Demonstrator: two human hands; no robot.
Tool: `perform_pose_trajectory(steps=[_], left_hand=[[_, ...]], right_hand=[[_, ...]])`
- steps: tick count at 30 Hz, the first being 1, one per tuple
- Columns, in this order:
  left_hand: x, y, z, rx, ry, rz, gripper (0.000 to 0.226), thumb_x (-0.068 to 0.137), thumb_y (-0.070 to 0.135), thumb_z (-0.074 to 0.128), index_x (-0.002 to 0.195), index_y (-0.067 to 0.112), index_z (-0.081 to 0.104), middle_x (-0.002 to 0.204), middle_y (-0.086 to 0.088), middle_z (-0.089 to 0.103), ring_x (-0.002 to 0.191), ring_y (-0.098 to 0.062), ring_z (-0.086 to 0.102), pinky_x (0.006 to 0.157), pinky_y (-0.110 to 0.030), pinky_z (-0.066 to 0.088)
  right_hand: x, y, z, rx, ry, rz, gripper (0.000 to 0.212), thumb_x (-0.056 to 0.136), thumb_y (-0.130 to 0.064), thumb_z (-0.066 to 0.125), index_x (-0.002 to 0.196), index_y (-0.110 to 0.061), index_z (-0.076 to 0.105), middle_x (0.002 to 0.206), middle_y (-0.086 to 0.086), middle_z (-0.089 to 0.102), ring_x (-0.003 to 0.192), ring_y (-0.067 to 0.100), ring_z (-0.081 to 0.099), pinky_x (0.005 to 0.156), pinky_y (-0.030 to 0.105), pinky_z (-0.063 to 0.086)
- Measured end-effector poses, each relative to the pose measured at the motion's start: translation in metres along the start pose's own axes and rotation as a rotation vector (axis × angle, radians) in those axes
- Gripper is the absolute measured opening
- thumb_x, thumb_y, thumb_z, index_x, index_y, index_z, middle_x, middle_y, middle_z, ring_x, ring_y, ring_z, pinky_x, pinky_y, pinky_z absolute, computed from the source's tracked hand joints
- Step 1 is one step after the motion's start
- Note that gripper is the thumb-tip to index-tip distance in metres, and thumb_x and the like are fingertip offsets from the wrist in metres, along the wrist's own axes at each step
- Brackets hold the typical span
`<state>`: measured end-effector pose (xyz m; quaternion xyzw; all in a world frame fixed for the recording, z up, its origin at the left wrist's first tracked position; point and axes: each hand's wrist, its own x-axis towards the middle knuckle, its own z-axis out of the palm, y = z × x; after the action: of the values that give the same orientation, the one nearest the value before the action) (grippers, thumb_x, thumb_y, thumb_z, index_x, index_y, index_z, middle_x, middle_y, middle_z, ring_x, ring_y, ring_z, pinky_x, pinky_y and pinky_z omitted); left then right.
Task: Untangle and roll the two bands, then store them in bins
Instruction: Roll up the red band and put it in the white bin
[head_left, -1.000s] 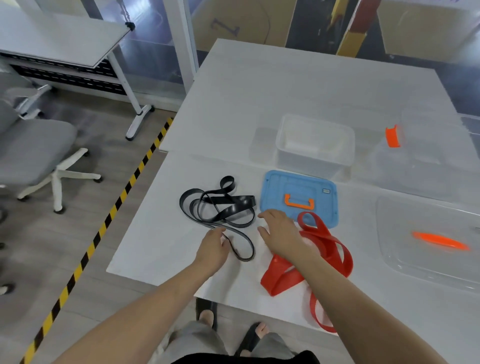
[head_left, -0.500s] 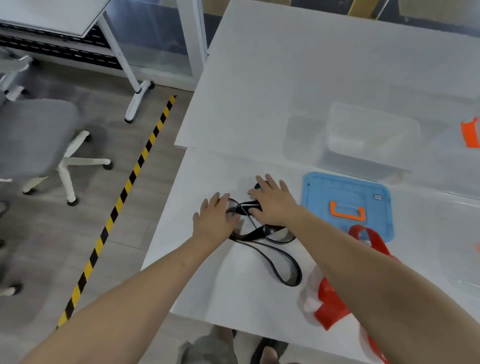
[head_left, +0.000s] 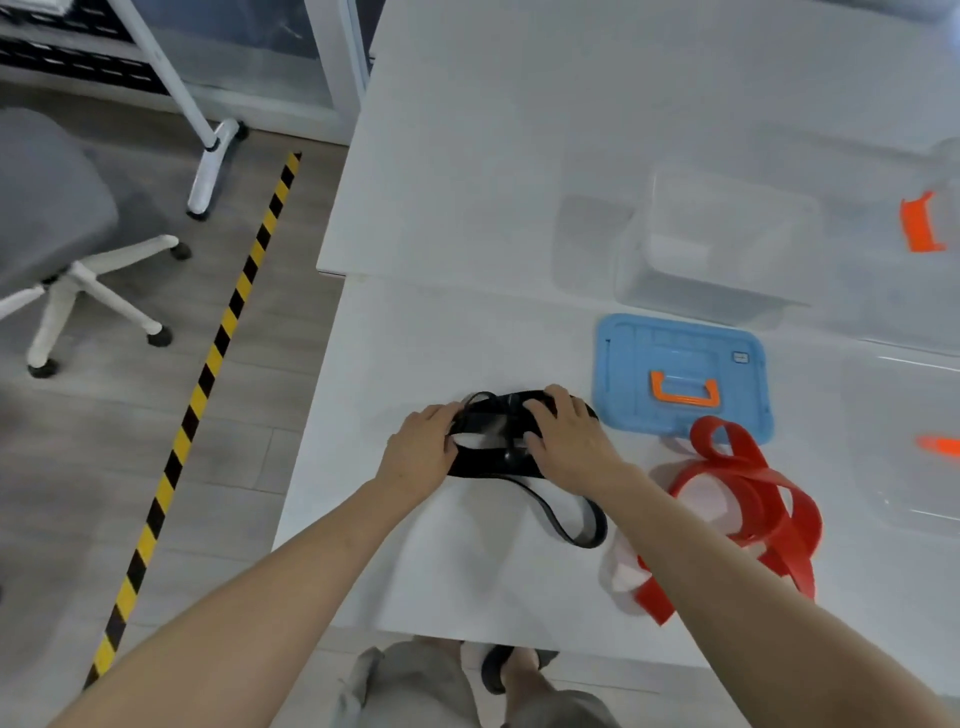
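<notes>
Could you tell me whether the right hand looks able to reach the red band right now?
Probably yes: the red band lies in the open on the table beside the right hand, with nothing between them, though that hand is resting on the black band.

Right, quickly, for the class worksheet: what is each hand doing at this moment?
Left hand: fingers curled round the black band, holding it.
Right hand: open, fingers pressing down on the same band.
</notes>
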<state>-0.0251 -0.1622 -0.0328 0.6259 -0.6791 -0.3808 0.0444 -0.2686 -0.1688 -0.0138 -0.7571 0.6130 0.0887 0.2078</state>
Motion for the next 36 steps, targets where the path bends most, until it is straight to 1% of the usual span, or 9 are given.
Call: perform_pose_trajectory(steps=[3,5,7,11,14,16,23,31,36], left_hand=[[-0.008,-0.001,0.001,-0.01,-0.019,-0.001,0.055,0.098,0.012,0.049,0.15,0.026,0.047,0.14,-0.001,0.058,0.12,-0.03,0.054,0.096,-0.05,0.053],[-0.009,0.001,0.0,-0.029,-0.019,-0.003,0.055,0.098,0.011,0.048,0.15,0.026,0.047,0.138,-0.002,0.058,0.118,-0.03,0.054,0.096,-0.05,0.053],[-0.012,0.003,-0.001,-0.042,-0.022,-0.014,0.055,0.098,0.011,0.047,0.151,0.027,0.046,0.138,-0.003,0.059,0.117,-0.03,0.054,0.095,-0.049,0.054],[-0.015,0.005,-0.002,-0.031,-0.029,-0.054,0.054,0.099,0.013,0.047,0.15,0.03,0.046,0.138,0.001,0.057,0.12,-0.027,0.054,0.095,-0.048,0.054],[-0.011,0.005,-0.005,-0.041,-0.038,-0.086,0.05,0.099,0.015,0.048,0.147,0.03,0.047,0.132,0.0,0.059,0.12,-0.026,0.055,0.094,-0.048,0.055],[-0.01,0.005,-0.005,-0.062,-0.033,-0.093,0.049,0.098,0.014,0.05,0.145,0.029,0.05,0.127,-0.002,0.06,0.118,-0.027,0.057,0.094,-0.048,0.055],[-0.02,0.006,0.0,-0.26,0.021,-0.12,0.048,0.095,0.011,0.05,0.138,0.03,0.057,0.123,-0.003,0.065,0.116,-0.026,0.059,0.098,-0.036,0.05],[-0.05,0.059,-0.038,-0.502,0.187,-0.108,0.038,0.107,0.027,0.049,0.145,0.02,0.056,0.14,0.003,0.059,0.131,-0.017,0.054,0.115,-0.036,0.042],[-0.06,0.133,-0.052,-0.489,0.233,0.109,0.031,0.109,0.029,0.047,0.135,0.022,0.063,0.121,0.013,0.064,0.116,-0.011,0.059,0.101,-0.028,0.044]], right_hand=[[-0.009,-0.005,-0.004,0.05,-0.133,0.043,0.081,0.096,-0.069,0.046,0.161,-0.023,0.027,0.173,0.006,0.013,0.149,0.038,0.031,0.121,0.054,0.033],[-0.012,-0.01,-0.007,-0.024,-0.152,0.017,0.117,0.073,-0.093,0.051,0.163,-0.024,0.018,0.168,0.003,0.022,0.147,0.035,0.033,0.121,0.052,0.03],[-0.014,-0.014,-0.005,-0.18,-0.108,-0.056,0.136,0.055,-0.097,0.059,0.161,-0.02,0.02,0.153,0.004,0.039,0.132,0.032,0.046,0.112,0.049,0.038],[-0.007,-0.017,0.002,-0.29,-0.003,-0.077,0.119,0.056,-0.075,0.081,0.15,-0.016,0.039,0.126,0.006,0.057,0.116,0.03,0.05,0.101,0.043,0.039],[0.002,-0.016,0.002,-0.281,0.031,-0.09,0.112,0.057,-0.068,0.084,0.147,-0.015,0.045,0.129,0.012,0.058,0.127,0.037,0.052,0.117,0.053,0.034],[0.003,-0.016,0.0,-0.173,-0.036,-0.081,0.104,0.063,-0.058,0.087,0.146,-0.015,0.042,0.13,0.012,0.053,0.119,0.036,0.057,0.112,0.05,0.042],[-0.011,-0.028,0.0,-0.167,-0.033,-0.075,0.058,0.092,-0.024,0.066,0.144,-0.018,0.041,0.111,0.005,0.066,0.1,0.03,0.067,0.089,0.04,0.047],[-0.053,-0.028,-0.059,-0.005,0.063,-0.022,0.053,0.086,-0.032,0.069,0.135,-0.024,0.049,0.109,-0.001,0.071,0.097,0.029,0.067,0.077,0.037,0.041],[-0.108,0.006,-0.109,0.071,0.185,0.068,0.06,0.085,-0.035,0.073,0.139,-0.025,0.05,0.115,-0.001,0.072,0.105,0.028,0.068,0.085,0.037,0.045]])
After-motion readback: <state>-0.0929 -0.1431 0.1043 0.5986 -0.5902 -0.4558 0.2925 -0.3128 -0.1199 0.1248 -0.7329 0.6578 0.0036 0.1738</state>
